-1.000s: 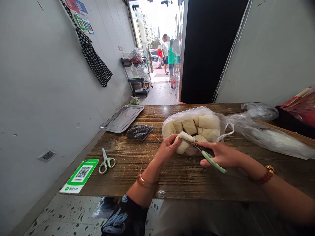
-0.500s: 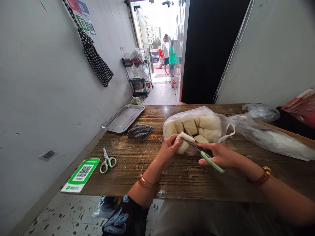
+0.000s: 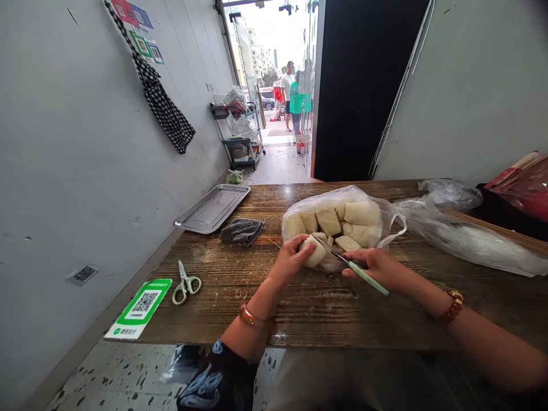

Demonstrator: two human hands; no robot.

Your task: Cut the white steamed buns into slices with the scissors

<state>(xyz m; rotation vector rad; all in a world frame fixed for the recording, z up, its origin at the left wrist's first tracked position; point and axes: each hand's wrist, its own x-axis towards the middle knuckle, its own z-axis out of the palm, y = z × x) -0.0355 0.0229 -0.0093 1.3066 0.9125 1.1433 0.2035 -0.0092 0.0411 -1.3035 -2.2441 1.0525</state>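
Note:
My left hand (image 3: 291, 258) is closed around a pale steamed bun (image 3: 315, 257) at the near edge of an opened clear plastic bag (image 3: 317, 198). In my right hand (image 3: 379, 267) is a pair of scissors with light green handles (image 3: 367, 278); their blades point left and lie against the top of the held bun. A cut piece of bun (image 3: 347, 244) rests just beyond the blades. Several more buns or bun pieces (image 3: 363, 213) fill the bag behind my hands. Whether the blades are fully closed is hard to tell.
On the wooden table (image 3: 240, 285) lie a metal tray (image 3: 212, 208), a dark grey cloth (image 3: 242, 231), a second pair of scissors (image 3: 185, 284) and a green QR-code card (image 3: 143, 305). Loose plastic bags (image 3: 471, 242) lie at right. Beyond, a cart (image 3: 240, 131) stands near the doorway; people are outside.
The strip of bun that stuck out over the scissor blades is off the held bun's top. The right hand's fingers have drawn closer together on the scissors, and the view has shifted slightly.

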